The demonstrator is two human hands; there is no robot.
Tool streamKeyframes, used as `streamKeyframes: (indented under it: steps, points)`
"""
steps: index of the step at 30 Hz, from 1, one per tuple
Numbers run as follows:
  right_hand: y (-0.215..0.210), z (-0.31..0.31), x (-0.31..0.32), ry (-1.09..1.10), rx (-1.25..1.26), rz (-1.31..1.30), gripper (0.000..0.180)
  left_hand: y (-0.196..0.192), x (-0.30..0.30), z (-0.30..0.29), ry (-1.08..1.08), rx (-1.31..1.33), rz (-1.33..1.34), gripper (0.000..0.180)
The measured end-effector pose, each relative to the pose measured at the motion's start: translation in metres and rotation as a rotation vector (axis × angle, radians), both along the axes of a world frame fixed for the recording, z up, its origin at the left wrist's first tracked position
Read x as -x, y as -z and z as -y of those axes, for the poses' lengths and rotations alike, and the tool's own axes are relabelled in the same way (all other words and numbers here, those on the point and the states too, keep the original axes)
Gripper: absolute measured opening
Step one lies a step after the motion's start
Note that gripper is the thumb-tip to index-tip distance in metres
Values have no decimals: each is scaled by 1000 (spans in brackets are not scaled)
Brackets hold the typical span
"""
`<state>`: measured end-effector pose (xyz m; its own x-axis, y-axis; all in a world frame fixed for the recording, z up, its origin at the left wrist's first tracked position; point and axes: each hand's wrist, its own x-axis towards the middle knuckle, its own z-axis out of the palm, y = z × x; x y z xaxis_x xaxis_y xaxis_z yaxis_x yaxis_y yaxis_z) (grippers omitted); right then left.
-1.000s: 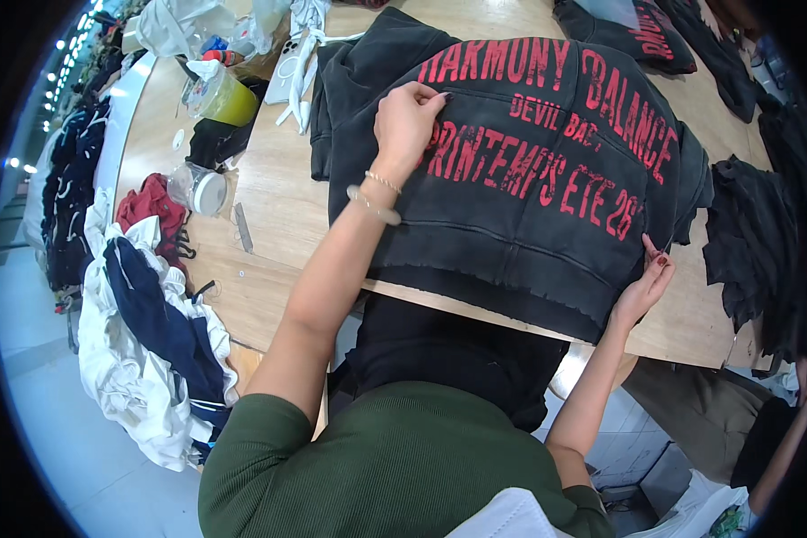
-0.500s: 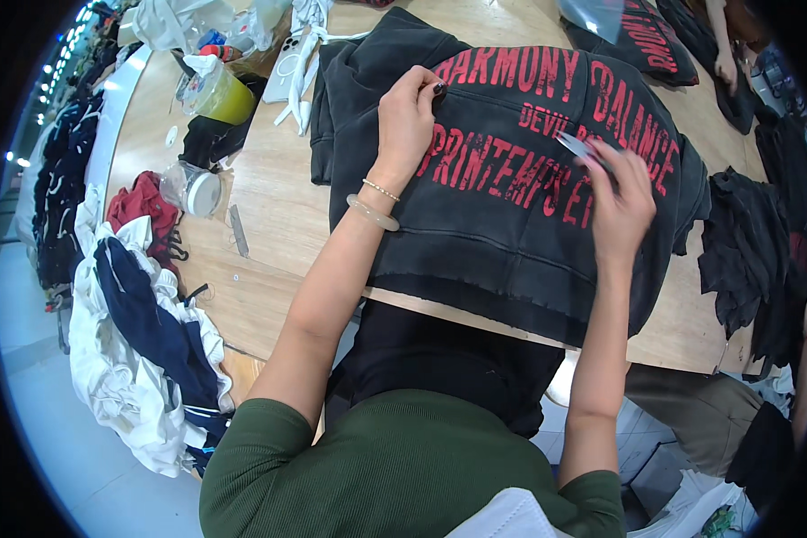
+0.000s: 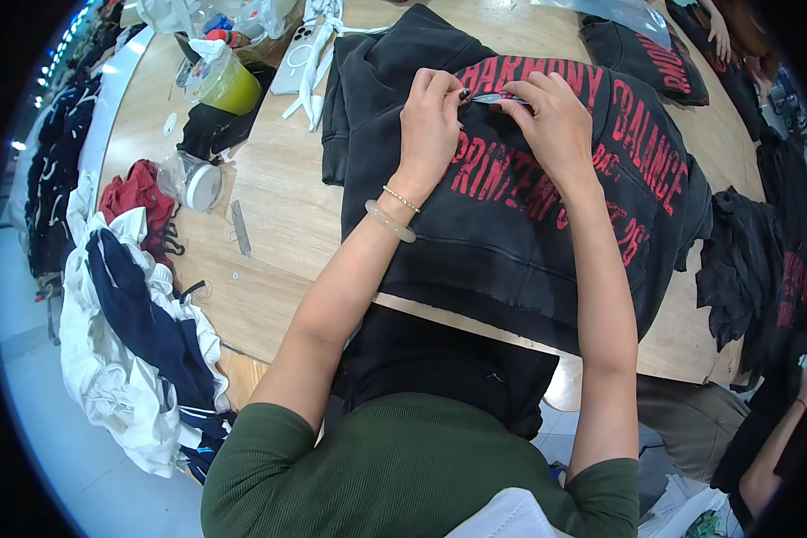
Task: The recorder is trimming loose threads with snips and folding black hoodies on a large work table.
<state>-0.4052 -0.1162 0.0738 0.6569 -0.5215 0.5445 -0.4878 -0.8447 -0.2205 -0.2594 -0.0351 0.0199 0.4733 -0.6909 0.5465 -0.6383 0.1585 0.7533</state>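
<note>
A dark grey sweatshirt [image 3: 457, 224] with large red lettering lies spread on the wooden table in front of me. My left hand [image 3: 432, 130] is over its upper left part, thumb and fingers pinched together at the cloth; whatever is between them is too small to make out. In my right hand [image 3: 554, 125] is a pair of small metal thread snips [image 3: 488, 99], their blades pointing left. The blade tips come close to my left fingertips, just above the cloth. Part of the red print is covered by my right hand and forearm.
Left on the table [image 3: 278, 215] are a cup of yellow-green drink [image 3: 229, 87], a phone [image 3: 298, 58], a clear jar [image 3: 203, 186], a metal strip [image 3: 239, 228] and red cloth [image 3: 139, 199]. White and navy garments [image 3: 121, 359] hang at the left edge. Another person's hand [image 3: 719, 36] is far right.
My right hand has swung left and away from me with the snips, from over the middle lettering to beside my left hand. The left hand stays pinched at nearly the same spot.
</note>
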Motion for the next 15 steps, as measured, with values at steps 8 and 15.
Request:
streamKeyframes:
  steps: [8,15]
  points:
    - [0,3,-1,36,-17,9,17,-9,-1,-5,47,-57,-283,9]
    - [-3,6,3,47,-49,-8,18,-2,-17,-9,18,-132,420,14]
